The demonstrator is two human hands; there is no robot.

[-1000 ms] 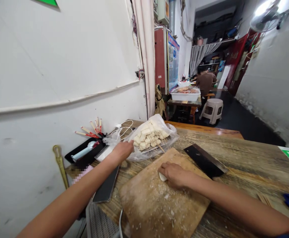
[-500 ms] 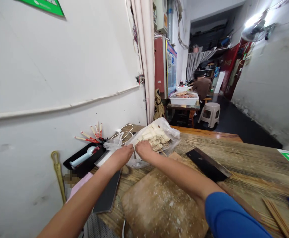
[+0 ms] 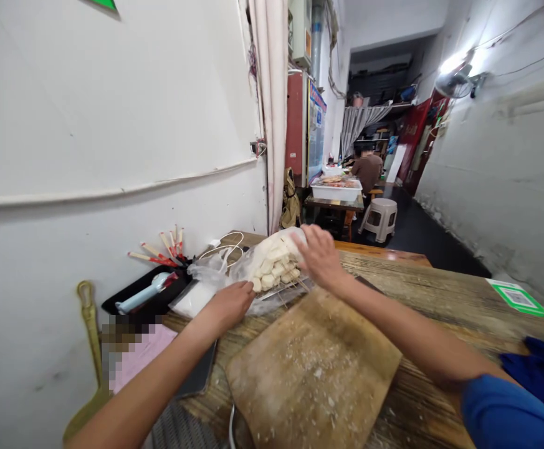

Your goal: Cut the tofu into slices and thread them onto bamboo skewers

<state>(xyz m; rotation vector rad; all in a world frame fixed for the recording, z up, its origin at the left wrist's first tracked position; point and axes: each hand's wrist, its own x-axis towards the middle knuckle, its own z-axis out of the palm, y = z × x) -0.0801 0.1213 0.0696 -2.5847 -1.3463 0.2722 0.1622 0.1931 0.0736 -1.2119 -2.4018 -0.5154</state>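
Note:
A clear plastic bag (image 3: 246,265) lies on the table, full of skewered pale, off-white chunks (image 3: 276,268) with thin sticks pointing toward me. At its near left edge, my left hand (image 3: 237,302) has its fingers closed on the plastic. My right hand (image 3: 319,257) rests against the far right side of the bag, fingers stretched out and slightly blurred. Below both hands sits a worn wooden cutting board (image 3: 313,368) strewn with pale crumbs. The cleaver is mostly hidden behind my right forearm.
Left of the bag stands a black tray (image 3: 147,293) holding a light-blue handled tool and red-tipped sticks. A brass-coloured ladle-like utensil (image 3: 93,337) leans by the wall. Blue cloth (image 3: 538,368) lies at right. Farther back are a white tub (image 3: 337,189), a stool (image 3: 379,218) and a seated person.
My right hand has moved right and opened out along the bag's far side. The bag's mouth lies wider across the skewers. My left hand has shifted slightly down. The view has turned right.

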